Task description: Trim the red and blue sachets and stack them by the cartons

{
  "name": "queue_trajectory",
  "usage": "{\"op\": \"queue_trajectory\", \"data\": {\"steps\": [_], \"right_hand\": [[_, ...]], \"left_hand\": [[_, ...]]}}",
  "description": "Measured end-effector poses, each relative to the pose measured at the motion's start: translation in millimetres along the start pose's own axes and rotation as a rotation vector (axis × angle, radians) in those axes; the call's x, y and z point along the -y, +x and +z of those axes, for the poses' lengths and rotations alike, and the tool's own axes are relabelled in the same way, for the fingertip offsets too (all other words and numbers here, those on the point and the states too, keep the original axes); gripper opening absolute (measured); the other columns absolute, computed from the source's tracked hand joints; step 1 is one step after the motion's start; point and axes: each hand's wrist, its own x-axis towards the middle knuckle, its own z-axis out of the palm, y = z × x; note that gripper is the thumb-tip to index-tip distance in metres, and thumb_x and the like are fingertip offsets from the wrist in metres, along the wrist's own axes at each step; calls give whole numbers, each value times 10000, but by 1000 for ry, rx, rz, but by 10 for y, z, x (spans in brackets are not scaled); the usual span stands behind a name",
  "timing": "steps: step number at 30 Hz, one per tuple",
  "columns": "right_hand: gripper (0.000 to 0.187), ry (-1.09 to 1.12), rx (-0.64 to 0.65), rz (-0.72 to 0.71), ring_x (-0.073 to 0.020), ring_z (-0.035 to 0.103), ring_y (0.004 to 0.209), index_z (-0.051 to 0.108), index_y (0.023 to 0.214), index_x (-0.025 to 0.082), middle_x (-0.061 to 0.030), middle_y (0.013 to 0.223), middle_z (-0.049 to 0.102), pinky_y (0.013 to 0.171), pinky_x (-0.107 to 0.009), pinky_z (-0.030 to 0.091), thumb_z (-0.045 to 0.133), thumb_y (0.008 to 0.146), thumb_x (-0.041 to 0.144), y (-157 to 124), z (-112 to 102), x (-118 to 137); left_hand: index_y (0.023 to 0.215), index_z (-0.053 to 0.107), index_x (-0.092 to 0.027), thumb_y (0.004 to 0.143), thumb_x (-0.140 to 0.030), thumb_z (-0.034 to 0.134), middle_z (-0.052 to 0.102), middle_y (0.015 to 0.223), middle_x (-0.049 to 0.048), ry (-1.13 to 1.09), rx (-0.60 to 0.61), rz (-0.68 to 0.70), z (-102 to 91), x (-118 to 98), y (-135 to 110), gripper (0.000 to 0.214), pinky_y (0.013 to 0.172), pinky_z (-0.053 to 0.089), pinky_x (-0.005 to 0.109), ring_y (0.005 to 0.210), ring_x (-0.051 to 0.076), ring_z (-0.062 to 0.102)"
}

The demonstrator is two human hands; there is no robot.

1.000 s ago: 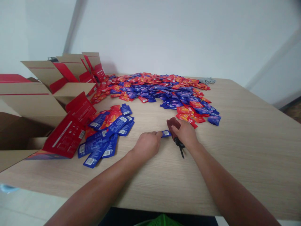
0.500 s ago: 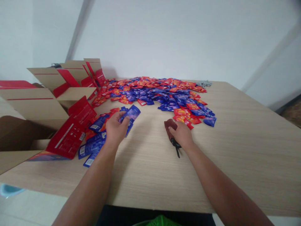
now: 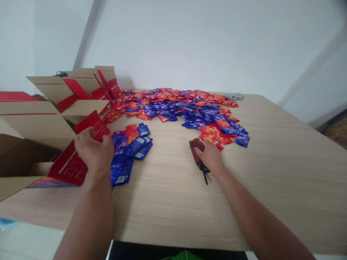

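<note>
My left hand (image 3: pixel 94 151) rests curled on the small heap of blue and red sachets (image 3: pixel 131 148) at the table's left, by the red carton flap (image 3: pixel 78 153); whether it grips one is hidden. My right hand (image 3: pixel 210 157) is closed over a dark maroon object with a black tip (image 3: pixel 201 162), pressed to the tabletop near the table's middle. Just beyond the right hand lies the near edge of a large spread of red and blue sachets (image 3: pixel 184 106).
Open cardboard cartons with red printed flaps (image 3: pixel 51 108) crowd the left side. The wooden table (image 3: pixel 271 162) runs out to the right. A grey crumpled item (image 3: pixel 235 96) lies at the far edge, against the white wall.
My left hand carried a blue sachet from beside the right hand over to the small left heap and now sits on that heap. The right hand has stayed on the maroon object.
</note>
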Motion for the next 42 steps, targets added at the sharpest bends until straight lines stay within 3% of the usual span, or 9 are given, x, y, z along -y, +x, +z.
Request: {"op": "queue_trajectory", "data": {"steps": [3, 6, 15, 18, 21, 26, 30, 34, 42], "right_hand": [[209, -6, 10, -2, -284, 710, 1016, 740, 1057, 201, -119, 1086, 769, 847, -353, 483, 698, 962, 381, -2, -16, 7], [200, -1, 10, -10, -282, 707, 1008, 733, 1043, 203, -115, 1080, 768, 843, -351, 474, 696, 965, 383, -12, -30, 17], [176, 24, 2, -3, -267, 694, 946, 718, 1025, 212, -85, 1017, 757, 772, -341, 447, 699, 966, 377, -32, -26, 28], [194, 43, -5, -4, -260, 690, 964, 719, 1062, 204, -90, 1048, 755, 800, -338, 457, 709, 961, 369, -34, -19, 22], [196, 48, 4, -18, -258, 687, 973, 718, 1066, 201, -87, 1057, 752, 817, -342, 462, 705, 966, 370, -38, -16, 13], [192, 53, 17, -25, -256, 679, 986, 716, 1047, 211, -84, 1066, 752, 841, -342, 469, 694, 974, 387, -43, -10, -5], [198, 83, 4, -44, -256, 671, 946, 708, 999, 219, -87, 1039, 751, 826, -347, 473, 678, 979, 414, -51, 8, -31], [210, 133, -16, -42, -271, 674, 952, 713, 1001, 226, -90, 1050, 751, 831, -364, 488, 675, 965, 429, -63, 35, -55], [239, 203, 4, -17, -284, 689, 986, 724, 1068, 221, -90, 1069, 750, 876, -387, 503, 658, 960, 423, -82, 15, -36]], "left_hand": [[1250, 699, -169, 803, -276, 692, 716, 1245, 148, 41, -53, 100, 26, -76, -63, 460, 1160, 465, 636, 1258, 413, 625], [1227, 707, -200, 843, -303, 673, 723, 1235, 124, -6, 36, 141, 149, -229, -217, 399, 1160, 481, 601, 1253, 388, 636], [1267, 679, -199, 878, -214, 625, 727, 1270, 113, -270, 585, 439, 812, -701, -1256, 393, 1159, 526, 510, 1258, 307, 663], [1309, 662, -181, 827, -148, 620, 700, 1328, 129, -276, 725, 457, 1076, -779, -1384, 486, 1194, 517, 484, 1311, 295, 642], [1358, 633, -150, 797, -152, 651, 661, 1404, 157, -189, 747, 390, 1414, -789, -1256, 562, 1250, 469, 458, 1386, 306, 598], [1478, 525, -109, 799, -198, 676, 586, 1497, 212, -46, 653, 196, 2047, -773, -844, 700, 1292, 393, 498, 1486, 363, 506], [1488, 495, -78, 818, -256, 682, 569, 1504, 265, 79, 587, 57, 2421, -765, -573, 717, 1279, 370, 517, 1492, 396, 481], [1469, 478, -51, 852, -317, 671, 568, 1488, 299, 184, 505, -76, 2610, -672, -318, 698, 1243, 379, 545, 1467, 425, 493], [1543, 349, -24, 871, -363, 664, 483, 1539, 344, 298, 401, -238, 2695, -392, 67, 816, 1225, 355, 615, 1479, 452, 458]]}}
